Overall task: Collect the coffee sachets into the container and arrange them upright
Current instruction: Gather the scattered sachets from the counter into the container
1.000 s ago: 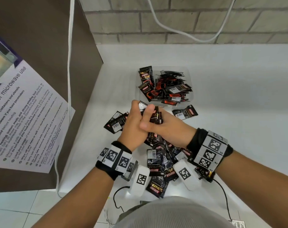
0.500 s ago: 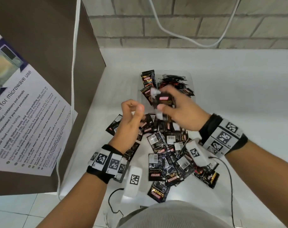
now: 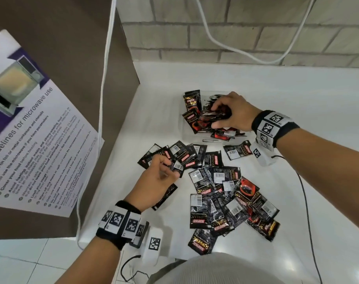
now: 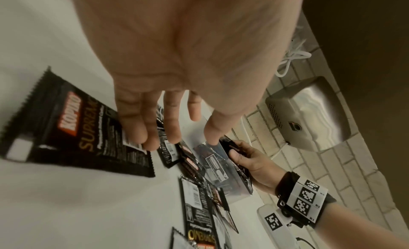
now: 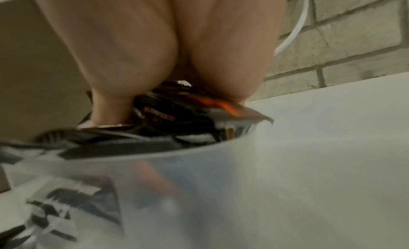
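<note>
Head view: right hand [image 3: 234, 111] clutching glossy black-and-red sachets [image 3: 210, 116] in clear container [image 3: 212, 140]; left hand [image 3: 156, 179] loose-fingered.

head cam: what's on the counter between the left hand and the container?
In the head view, loose sachets lie overlapping on the white counter between the left hand and the clear container; then a thin bare strip before its near wall.

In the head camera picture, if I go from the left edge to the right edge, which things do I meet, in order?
Microwave poster → white cable → left hand → loose sachets → right hand, over the container.
</note>
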Demonstrator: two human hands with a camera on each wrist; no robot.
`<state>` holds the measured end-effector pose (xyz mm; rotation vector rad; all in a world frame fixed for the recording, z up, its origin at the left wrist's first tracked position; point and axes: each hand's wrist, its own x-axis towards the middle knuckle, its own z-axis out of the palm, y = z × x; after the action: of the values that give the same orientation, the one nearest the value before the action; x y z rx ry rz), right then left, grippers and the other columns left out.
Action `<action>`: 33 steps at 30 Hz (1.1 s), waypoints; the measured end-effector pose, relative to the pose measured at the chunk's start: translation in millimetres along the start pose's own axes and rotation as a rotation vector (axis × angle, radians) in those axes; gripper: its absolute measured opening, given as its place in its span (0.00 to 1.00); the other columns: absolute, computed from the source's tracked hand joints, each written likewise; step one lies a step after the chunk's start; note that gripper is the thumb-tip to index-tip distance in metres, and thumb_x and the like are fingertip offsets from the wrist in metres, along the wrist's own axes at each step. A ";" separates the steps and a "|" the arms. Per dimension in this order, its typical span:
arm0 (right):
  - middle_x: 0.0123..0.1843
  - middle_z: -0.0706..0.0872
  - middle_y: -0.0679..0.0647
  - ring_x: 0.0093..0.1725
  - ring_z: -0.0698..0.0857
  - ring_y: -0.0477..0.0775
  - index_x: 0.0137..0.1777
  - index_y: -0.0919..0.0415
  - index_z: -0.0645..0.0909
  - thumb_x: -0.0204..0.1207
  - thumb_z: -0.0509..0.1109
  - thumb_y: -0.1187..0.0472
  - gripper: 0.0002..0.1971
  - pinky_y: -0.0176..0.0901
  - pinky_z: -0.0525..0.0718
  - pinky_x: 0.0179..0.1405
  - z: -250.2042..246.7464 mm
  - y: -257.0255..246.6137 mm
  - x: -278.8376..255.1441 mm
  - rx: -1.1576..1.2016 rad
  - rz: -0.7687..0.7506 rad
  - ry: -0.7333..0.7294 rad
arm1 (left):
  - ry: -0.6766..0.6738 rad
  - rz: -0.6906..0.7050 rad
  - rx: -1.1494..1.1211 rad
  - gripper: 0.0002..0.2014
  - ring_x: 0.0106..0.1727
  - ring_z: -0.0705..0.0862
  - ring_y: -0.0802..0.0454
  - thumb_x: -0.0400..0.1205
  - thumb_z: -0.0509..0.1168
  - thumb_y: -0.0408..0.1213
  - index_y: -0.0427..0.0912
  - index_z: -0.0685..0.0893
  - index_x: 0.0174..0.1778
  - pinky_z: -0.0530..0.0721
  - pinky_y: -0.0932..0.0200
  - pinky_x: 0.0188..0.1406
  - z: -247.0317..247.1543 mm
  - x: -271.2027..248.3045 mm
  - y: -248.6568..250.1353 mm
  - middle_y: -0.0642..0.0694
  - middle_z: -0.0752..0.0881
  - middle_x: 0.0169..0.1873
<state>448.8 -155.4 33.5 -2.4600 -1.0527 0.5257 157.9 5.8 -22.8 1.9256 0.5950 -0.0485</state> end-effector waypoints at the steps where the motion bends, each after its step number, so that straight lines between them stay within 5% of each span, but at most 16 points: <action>1: 0.65 0.71 0.54 0.69 0.71 0.56 0.68 0.42 0.78 0.62 0.85 0.40 0.34 0.49 0.73 0.70 0.4 0.7 -0.4 0.012 0.020 0.012 | 0.008 -0.002 0.013 0.15 0.39 0.84 0.65 0.85 0.72 0.44 0.57 0.72 0.59 0.79 0.60 0.44 -1.6 -0.5 -1.1 0.55 0.86 0.44; 6: 0.74 0.67 0.55 0.77 0.66 0.61 0.75 0.39 0.69 0.56 0.85 0.32 0.47 0.62 0.70 0.78 -0.4 0.7 -3.3 0.021 0.081 0.021 | 0.063 0.023 0.032 0.14 0.39 0.83 0.64 0.85 0.72 0.42 0.52 0.74 0.61 0.80 0.67 0.38 -6.7 -0.4 1.3 0.53 0.86 0.47; 11: 0.76 0.69 0.52 0.78 0.66 0.56 0.75 0.42 0.71 0.68 0.78 0.32 0.37 0.56 0.68 0.78 -7.7 0.5 -17.8 0.129 0.062 0.187 | 0.185 0.069 0.197 0.17 0.63 0.78 0.54 0.82 0.75 0.40 0.55 0.78 0.63 0.78 0.55 0.65 -17.9 3.0 -8.3 0.56 0.78 0.60; 14: 0.71 0.73 0.51 0.75 0.69 0.54 0.69 0.44 0.77 0.76 0.73 0.36 0.24 0.52 0.69 0.75 -13.1 11.7 -34.5 0.187 0.101 0.331 | 0.092 0.028 0.371 0.34 0.74 0.65 0.48 0.74 0.81 0.44 0.63 0.74 0.73 0.68 0.54 0.71 -31.9 0.2 -10.4 0.58 0.70 0.72; 16: 0.64 0.78 0.54 0.67 0.77 0.57 0.63 0.49 0.79 0.79 0.73 0.48 0.15 0.52 0.77 0.67 -14.5 27.9 -47.1 0.220 0.175 0.400 | 0.021 -0.014 0.475 0.49 0.82 0.55 0.48 0.68 0.85 0.47 0.67 0.65 0.81 0.63 0.44 0.81 -39.0 -0.9 -10.7 0.60 0.58 0.83; 19: 0.59 0.85 0.59 0.54 0.83 0.59 0.58 0.55 0.80 0.76 0.69 0.63 0.12 0.45 0.77 0.50 -5.4 55.5 -62.1 0.161 0.366 0.324 | -0.098 -0.080 0.521 0.66 0.88 0.39 0.50 0.60 0.89 0.50 0.72 0.52 0.87 0.55 0.29 0.86 -40.5 4.3 -10.6 0.69 0.40 0.87; 21: 0.61 0.86 0.60 0.57 0.82 0.61 0.59 0.58 0.82 0.75 0.69 0.59 0.13 0.44 0.75 0.52 12.2 69.8 -72.9 0.058 0.448 0.199 | -0.183 -0.123 0.596 0.71 0.89 0.33 0.43 0.58 0.89 0.52 0.76 0.44 0.86 0.51 0.25 0.86 -35.6 11.2 -8.4 0.67 0.33 0.87; 25: 0.77 0.75 0.61 0.77 0.70 0.69 0.71 0.41 0.76 0.71 0.70 0.38 0.28 0.66 0.71 0.75 47.1 81.0 -89.1 -0.143 0.385 0.057 | -0.281 -0.120 0.729 0.67 0.89 0.30 0.34 0.64 0.86 0.56 0.80 0.40 0.84 0.45 0.26 0.87 -18.7 20.1 0.8 0.59 0.29 0.88; 30: 0.71 0.77 0.60 0.68 0.75 0.69 0.75 0.42 0.75 0.73 0.66 0.36 0.29 0.66 0.79 0.67 58.9 63.5 -106.8 -0.273 0.282 0.024 | -0.334 0.004 0.754 0.57 0.88 0.30 0.33 0.73 0.80 0.59 0.80 0.41 0.85 0.44 0.23 0.86 12.4 15.9 6.0 0.59 0.30 0.88; 33: 0.66 0.76 0.55 0.65 0.73 0.62 0.71 0.44 0.76 0.75 0.73 0.42 0.25 0.59 0.80 0.63 64.4 44.0 -124.7 -0.338 0.214 -0.016 | -0.342 0.063 0.777 0.54 0.89 0.32 0.33 0.75 0.78 0.59 0.80 0.44 0.85 0.47 0.23 0.84 25.8 9.5 9.6 0.58 0.32 0.89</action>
<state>363.1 -261.7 -21.0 -2.8922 -0.9539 0.4634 176.4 -16.1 -28.5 2.5979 0.2940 -0.6359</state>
